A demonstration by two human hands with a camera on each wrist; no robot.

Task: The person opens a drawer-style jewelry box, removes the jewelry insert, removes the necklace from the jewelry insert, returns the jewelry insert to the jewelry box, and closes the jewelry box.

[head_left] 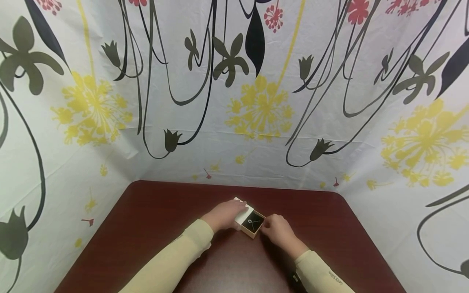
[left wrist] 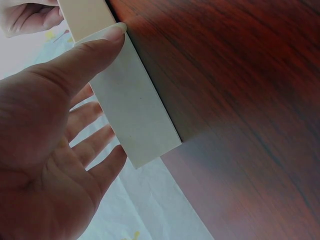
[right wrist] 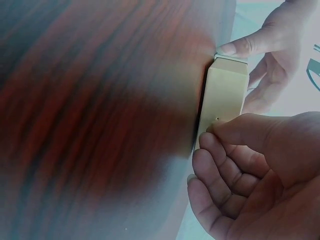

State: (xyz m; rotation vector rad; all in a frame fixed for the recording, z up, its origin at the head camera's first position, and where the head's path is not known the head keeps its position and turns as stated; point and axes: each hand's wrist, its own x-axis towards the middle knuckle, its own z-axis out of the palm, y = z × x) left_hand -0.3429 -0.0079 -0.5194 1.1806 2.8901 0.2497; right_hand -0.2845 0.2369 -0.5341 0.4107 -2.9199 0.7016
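A small slide-out jewellery box sits on the table, its white sleeve [left wrist: 135, 105] partly off a tan drawer [right wrist: 225, 90]. Inside the drawer a black pad [head_left: 248, 225] bears a thin silvery piece of jewellery [head_left: 253, 221] with a small round part. My left hand [head_left: 225, 215] grips the sleeve, thumb across the near side and fingers behind it. At the drawer's outer end is my right hand [head_left: 279, 231], thumb and forefinger pinched together at its edge, the other fingers curled. A tiny dark dot shows on the drawer's side near that thumb.
The box rests on a dark red wood-grain table [head_left: 165, 203] with rounded far corners. White cloth [head_left: 205, 118] printed with flowers hangs behind the table and along both sides. Pale yellow sleeves [head_left: 176, 256] cover both forearms.
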